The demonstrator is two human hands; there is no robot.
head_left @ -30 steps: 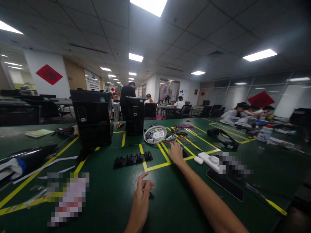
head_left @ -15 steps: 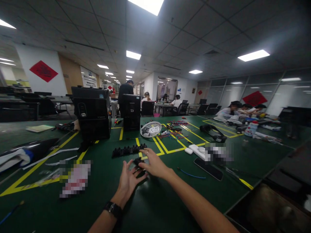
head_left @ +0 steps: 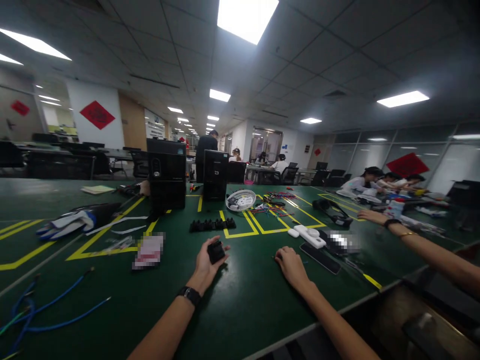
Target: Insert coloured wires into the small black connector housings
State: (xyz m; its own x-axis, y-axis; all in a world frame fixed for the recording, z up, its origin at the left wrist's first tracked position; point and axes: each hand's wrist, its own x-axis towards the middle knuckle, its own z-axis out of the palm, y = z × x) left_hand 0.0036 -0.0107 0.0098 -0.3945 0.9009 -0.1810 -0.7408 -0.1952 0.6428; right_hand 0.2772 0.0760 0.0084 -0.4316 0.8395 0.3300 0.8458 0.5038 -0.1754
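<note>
My left hand [head_left: 206,262] is palm up above the table, holding a small black plastic block [head_left: 216,252] between thumb and fingers. My right hand [head_left: 291,267] rests low on the tabletop with its fingers curled down over a short blue cable [head_left: 305,262]. Most of that cable is hidden beneath the hand; only bits show on either side. Beyond my left hand stands a row of similar black plastic blocks [head_left: 212,225]. A white basket [head_left: 240,200] and a bundle of coloured wires [head_left: 277,212] lie farther back.
Two black computer cases [head_left: 167,180] stand at the back left. More blue cables [head_left: 56,320] lie at lower left, near a glove [head_left: 67,224]. On the right are a phone [head_left: 320,258], a white device [head_left: 309,236] and a headset [head_left: 332,212]. Another person's hand [head_left: 373,216] reaches in.
My right hand came from the wires to the black block at my left hand, then moved right onto the blue cable. The block stays in my left hand. Another person's arm has appeared at right.
</note>
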